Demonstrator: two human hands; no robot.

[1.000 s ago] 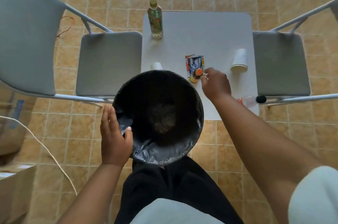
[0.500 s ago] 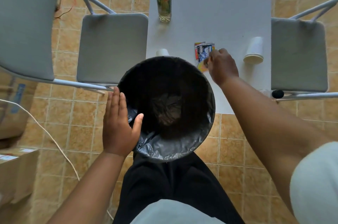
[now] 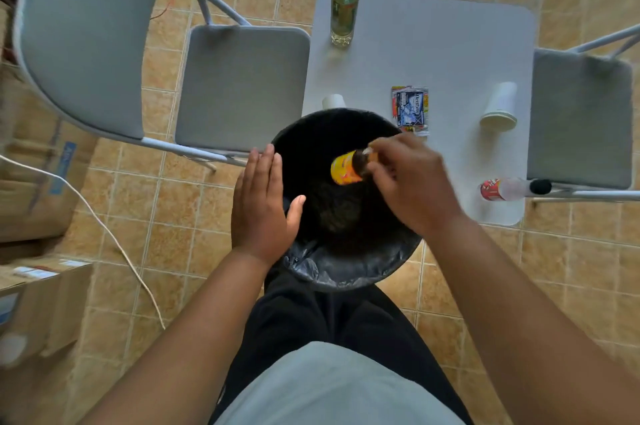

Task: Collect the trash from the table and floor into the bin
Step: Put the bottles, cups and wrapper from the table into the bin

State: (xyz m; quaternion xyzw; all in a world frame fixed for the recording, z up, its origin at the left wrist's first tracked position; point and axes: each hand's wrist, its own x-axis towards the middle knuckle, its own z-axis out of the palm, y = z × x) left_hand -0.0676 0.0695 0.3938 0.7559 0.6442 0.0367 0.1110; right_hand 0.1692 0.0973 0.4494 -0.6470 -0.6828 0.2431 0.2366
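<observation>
A black bin (image 3: 346,272) lined with a dark bag sits in front of me, against the white table (image 3: 443,53). My left hand (image 3: 263,209) lies flat against the bin's left rim, thumb over the edge. My right hand (image 3: 412,182) grips a small bottle with a yellow-orange label (image 3: 344,168) and holds it over the bin's mouth. On the table lie a blue and white wrapper (image 3: 411,110), an upturned paper cup (image 3: 499,108), another cup (image 3: 334,101) partly hidden behind the bin, a tall green-label bottle (image 3: 344,5) and a fallen bottle with a red label (image 3: 509,189).
Grey folding chairs stand left (image 3: 242,85) and right (image 3: 581,116) of the table. Cardboard boxes (image 3: 38,300) sit at the left on the tiled floor, with a white cable (image 3: 104,227) running across it.
My right hand picked the small yellow-label bottle up off the table beside the wrapper and carried it back over the bin. My left hand stayed on the bin's rim.
</observation>
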